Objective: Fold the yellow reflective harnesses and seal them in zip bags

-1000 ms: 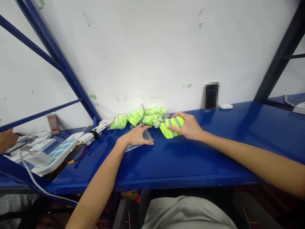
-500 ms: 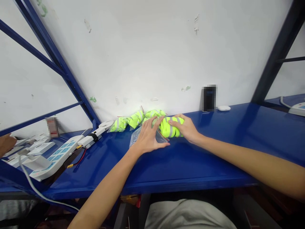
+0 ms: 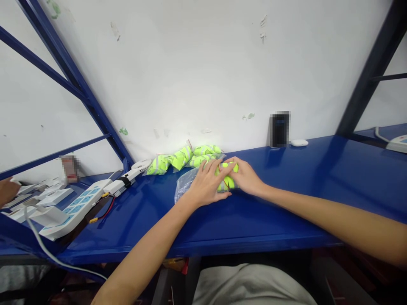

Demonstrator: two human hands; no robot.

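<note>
A neon-yellow reflective bundle [image 3: 229, 183] with silver bands lies between my two hands, partly inside a clear plastic zip bag [image 3: 184, 184]. My left hand [image 3: 208, 182] curves over the bag and its mouth, fingers and thumb around the bundle's end. My right hand [image 3: 247, 174] grips the bundle's right end, its fingertips close to my left fingers. Much of the bundle is hidden behind the hands. Just behind them, several bagged neon-yellow bundles [image 3: 182, 158] rest against the wall.
On the blue table [image 3: 270, 220], a small white fan [image 3: 141, 165] and a power strip [image 3: 76, 207] with cables lie left. A dark blurred object [image 3: 280, 130] and white case [image 3: 299, 143] stand back right. Another person's hand [image 3: 6, 191] shows far left.
My right hand has moved left, pushing the bundle deeper into the bag. My left hand has shifted slightly right and closed further around it.
</note>
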